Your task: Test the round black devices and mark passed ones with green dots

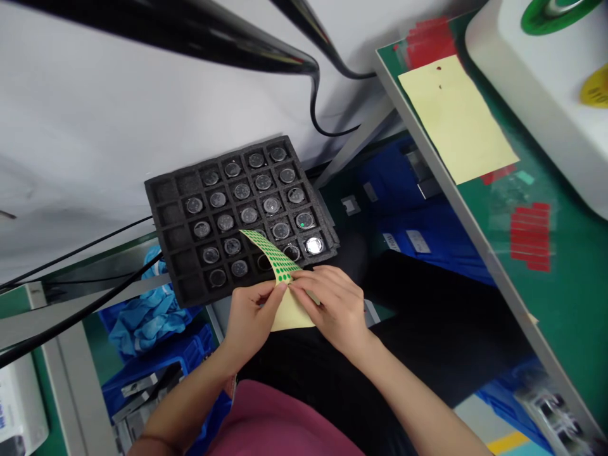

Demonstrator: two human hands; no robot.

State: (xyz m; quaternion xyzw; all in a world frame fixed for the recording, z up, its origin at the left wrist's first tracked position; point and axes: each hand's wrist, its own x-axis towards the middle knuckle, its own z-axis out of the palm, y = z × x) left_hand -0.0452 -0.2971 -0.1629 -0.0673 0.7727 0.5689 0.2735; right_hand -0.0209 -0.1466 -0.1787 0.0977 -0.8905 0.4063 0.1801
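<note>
Between my two hands is a pale yellow sticker sheet [273,254] with rows of green round dots, its far end curling up over the tray. My left hand [254,316] pinches the sheet's near-left part between thumb and finger. With thumb and fingertips, my right hand [332,301] works at the dots beside it; whether a single dot is between the fingertips is too small to tell. Just beyond lies a black foam tray [173,235] with watch faces in most compartments. One watch face [304,220] at the right bears a green dot. The sheet hides some compartments.
To the right, a green-topped bench [565,304] carries a yellow paper [458,120], red strips [531,237] and a white machine [536,82]. Black cables [313,95] hang above the tray. Blue bins [399,202] stand under the bench, and blue cloth [147,316] lies at the left.
</note>
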